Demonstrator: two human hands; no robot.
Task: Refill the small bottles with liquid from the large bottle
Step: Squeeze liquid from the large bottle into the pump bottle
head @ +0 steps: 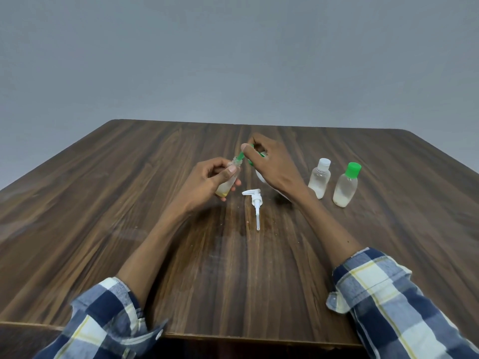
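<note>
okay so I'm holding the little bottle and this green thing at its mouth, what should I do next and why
Probably seat the green piece squarely into the small bottle held by your left hand: its tip sits tilted at the open neck, pinched by your right hand.

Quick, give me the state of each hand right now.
Left hand: grips a small open bottle, tilted above the table.
Right hand: pinches a green cap at that bottle's neck.

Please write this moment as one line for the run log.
left hand: holds small open bottle | right hand: pinches green funnel at its neck | pump head: lying on table
</note>
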